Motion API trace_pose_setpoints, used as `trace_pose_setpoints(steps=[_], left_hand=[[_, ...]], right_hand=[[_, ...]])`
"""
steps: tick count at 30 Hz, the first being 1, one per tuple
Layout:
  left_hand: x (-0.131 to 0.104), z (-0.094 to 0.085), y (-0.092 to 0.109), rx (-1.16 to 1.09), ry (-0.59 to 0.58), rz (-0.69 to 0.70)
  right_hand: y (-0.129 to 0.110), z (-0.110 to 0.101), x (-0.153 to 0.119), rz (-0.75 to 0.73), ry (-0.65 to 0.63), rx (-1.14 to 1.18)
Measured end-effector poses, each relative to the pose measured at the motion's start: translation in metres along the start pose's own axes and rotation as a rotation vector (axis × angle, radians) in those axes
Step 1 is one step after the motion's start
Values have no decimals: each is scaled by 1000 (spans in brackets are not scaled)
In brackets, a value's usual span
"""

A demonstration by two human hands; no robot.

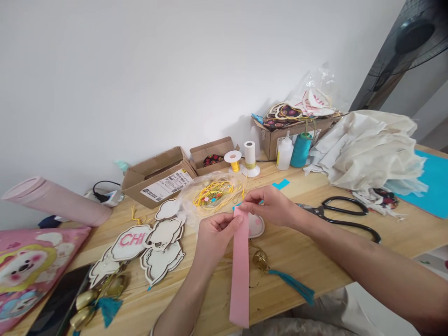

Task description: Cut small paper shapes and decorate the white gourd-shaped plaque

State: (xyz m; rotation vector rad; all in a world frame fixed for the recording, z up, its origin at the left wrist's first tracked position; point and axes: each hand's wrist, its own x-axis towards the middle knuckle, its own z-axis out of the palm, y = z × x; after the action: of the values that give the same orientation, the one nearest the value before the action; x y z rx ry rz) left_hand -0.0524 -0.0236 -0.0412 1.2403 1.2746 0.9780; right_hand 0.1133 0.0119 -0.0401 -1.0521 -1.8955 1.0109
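A long pink strip point(240, 275) hangs down from between my two hands over the table's front. My left hand point(219, 228) pinches its upper end from the left. At the same end, my right hand point(268, 203) has its fingers closed on the strip's top edge, beside a bit of blue material. Partly hidden behind the strip and my right hand lies a pale round piece with pink spots point(256, 227). Just below it rests a brass bell point(260, 260) with a teal tassel point(294, 284).
Left of my hands lie several cloud-shaped plaques point(163, 259), more bells point(86, 303) and a dark phone point(59, 303). Black-handled scissors point(345, 212) lie right. Behind stand cardboard boxes point(157, 179), thread spools point(249, 158), a glue bottle point(285, 154) and heaped white cloth point(374, 144).
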Motion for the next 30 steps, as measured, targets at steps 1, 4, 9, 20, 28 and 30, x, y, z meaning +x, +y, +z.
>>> trace_pose_setpoints(steps=[1, 4, 9, 20, 28, 30], left_hand=[[0, 0, 0, -1, 3, -5], [-1, 1, 3, -39, 2, -17], [0, 2, 5, -146, -8, -23], [-2, -1, 9, -300, -37, -43], [0, -1, 6, -269, 36, -46], [0, -1, 5, -263, 28, -48]], right_hand=[[0, 0, 0, -12, -4, -17], [0, 0, 0, -39, -12, -68], [-4, -3, -2, -67, -14, -114], [-5, 1, -3, 118, -66, 192], [-9, 3, -4, 175, -111, 284], [-8, 4, -4, 139, -109, 268]])
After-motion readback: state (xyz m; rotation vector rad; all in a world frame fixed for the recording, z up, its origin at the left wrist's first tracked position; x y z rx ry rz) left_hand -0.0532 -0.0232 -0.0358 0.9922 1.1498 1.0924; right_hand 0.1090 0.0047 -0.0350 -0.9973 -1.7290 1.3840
